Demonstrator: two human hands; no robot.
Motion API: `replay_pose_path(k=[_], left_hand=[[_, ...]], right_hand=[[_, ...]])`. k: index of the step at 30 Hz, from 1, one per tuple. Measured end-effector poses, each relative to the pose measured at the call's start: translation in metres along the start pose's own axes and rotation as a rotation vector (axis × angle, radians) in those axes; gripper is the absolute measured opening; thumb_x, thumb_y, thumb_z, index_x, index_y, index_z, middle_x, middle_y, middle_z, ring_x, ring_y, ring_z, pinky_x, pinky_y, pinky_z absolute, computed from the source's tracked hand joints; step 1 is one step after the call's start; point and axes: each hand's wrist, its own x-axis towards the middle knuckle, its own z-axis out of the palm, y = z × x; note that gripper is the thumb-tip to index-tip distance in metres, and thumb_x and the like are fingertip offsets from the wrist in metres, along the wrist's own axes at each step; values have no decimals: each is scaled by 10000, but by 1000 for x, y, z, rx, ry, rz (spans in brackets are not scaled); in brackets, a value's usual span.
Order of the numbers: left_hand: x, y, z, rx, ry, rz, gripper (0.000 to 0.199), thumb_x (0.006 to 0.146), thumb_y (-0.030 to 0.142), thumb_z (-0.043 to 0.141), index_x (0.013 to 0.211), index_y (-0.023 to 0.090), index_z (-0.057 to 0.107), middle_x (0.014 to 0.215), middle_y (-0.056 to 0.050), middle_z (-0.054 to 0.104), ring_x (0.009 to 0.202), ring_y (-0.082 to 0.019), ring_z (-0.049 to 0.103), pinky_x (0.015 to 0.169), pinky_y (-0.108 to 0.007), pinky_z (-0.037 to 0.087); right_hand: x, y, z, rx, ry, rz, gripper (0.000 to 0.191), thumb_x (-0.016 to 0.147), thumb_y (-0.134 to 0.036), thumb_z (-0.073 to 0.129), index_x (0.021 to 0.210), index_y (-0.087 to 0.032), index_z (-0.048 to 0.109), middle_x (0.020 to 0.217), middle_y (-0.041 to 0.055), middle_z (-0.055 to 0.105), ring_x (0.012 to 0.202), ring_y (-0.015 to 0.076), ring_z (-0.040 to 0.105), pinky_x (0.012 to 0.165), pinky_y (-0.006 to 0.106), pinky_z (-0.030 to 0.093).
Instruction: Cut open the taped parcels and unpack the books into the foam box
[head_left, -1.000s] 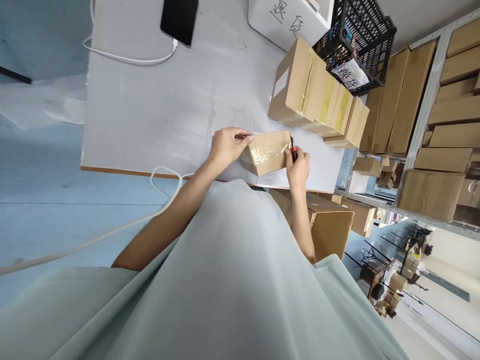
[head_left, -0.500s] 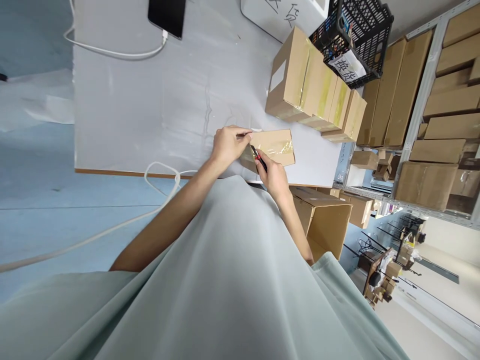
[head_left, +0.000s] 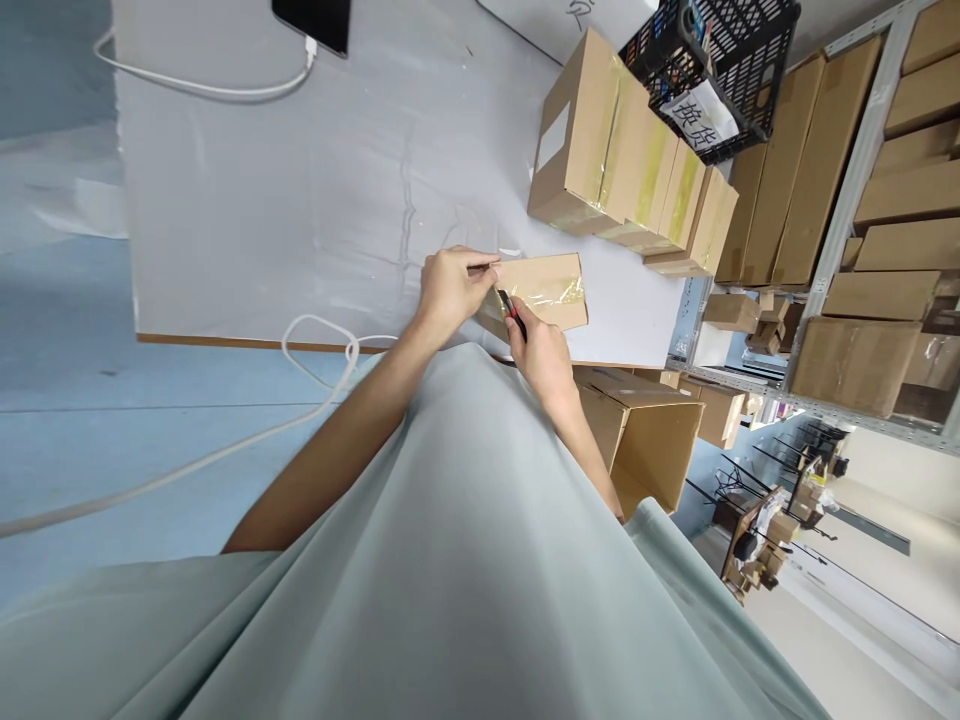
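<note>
The work in hand seems to be the cutting of the tape on the small carton, because the red and black cutter has its tip at the left end of this carton, where shiny tape is also visible. The carton is on the tabletop, close to the near edge, just in front of the person's shirt. Its long axis goes from left to right, almost parallel with this edge, with one short end pointing to the left hand and the other to the right; the tape on the upper face follows roughly the same direction. The left hand has thumb and forefinger close together and appears to pinch the upper left corner; a dark line between these fingers is too small to identify. The right hand is closed around the cutter. Whether the blade already enters the tape, I cannot tell. In my judgement, the next move calls for a firm hold on the corner, a shallow blade and a controlled stroke, with the left fingertips outside its path.
</note>
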Motion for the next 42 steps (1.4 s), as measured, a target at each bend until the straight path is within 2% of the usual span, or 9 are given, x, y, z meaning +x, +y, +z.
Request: replay_pose_path(k=[5,11,17,22,29,34,38,40,42], left_hand=[[2,0,1,34,23,-9,273,982,320,774,1199,247,922,1296,-54,879,1230,-318,815,1168,-435,639],[-2,4,0,23,9,-33,263,981,320,778,1209,269,901,1269,-25,866,1200,-297,810,1157,-409,636],[-6,8,1,52,17,-30,279,1011,324,750,1239,246,890,1309,-56,858,1257,-321,793,1198,-441,617],[-8,13,4,88,75,-37,226,975,314,753,1135,266,905,1216,-25,883,1177,-289,825,1134,-409,658],[-11,13,6,100,127,-22,169,965,318,755,1040,275,900,1131,-13,888,1100,-276,845,1088,-414,691],[-12,6,8,92,137,-9,183,976,320,739,1043,265,900,1143,-26,883,1098,-271,842,1085,-412,695],[-11,0,9,94,139,-3,203,980,320,757,1097,245,905,1182,-50,883,1111,-269,846,1088,-412,697],[-10,-2,9,96,133,-6,224,991,340,771,1140,236,903,1202,-64,883,1131,-270,848,1101,-419,695],[-10,-4,8,96,125,-13,266,1005,373,782,1198,228,893,1236,-78,880,1161,-277,847,1125,-439,690]], right_hand=[[9,5,-2,-10,2,-41,563,1260,-331,324,1791,-253,492,1395,137,857,1265,351,829,1093,430,629],[-4,4,0,-21,-75,12,526,1254,-310,353,1732,-247,563,1283,145,882,1187,350,843,1013,415,647],[-2,-4,9,-71,-76,28,543,1269,-311,296,1776,-221,468,1350,162,858,1197,313,843,995,383,651],[-12,0,16,-38,-108,48,472,1256,-238,359,1695,-215,530,1288,165,858,1118,292,852,979,374,648],[-13,1,17,20,-124,44,479,1248,-207,344,1677,-183,556,1302,186,851,1182,314,842,1010,408,647],[-24,13,23,46,-177,-7,479,1222,-191,413,1670,-174,582,1245,191,865,1132,323,851,977,408,658],[-29,26,19,93,-178,-49,452,1234,-263,441,1641,-196,625,1220,175,876,1133,347,845,999,435,651],[-29,38,14,143,-155,-55,454,1240,-298,448,1655,-231,618,1216,146,883,1130,347,846,1016,434,642],[-26,56,12,222,-61,-49,474,1247,-330,432,1690,-258,585,1279,132,878,1158,341,843,1038,424,631]])
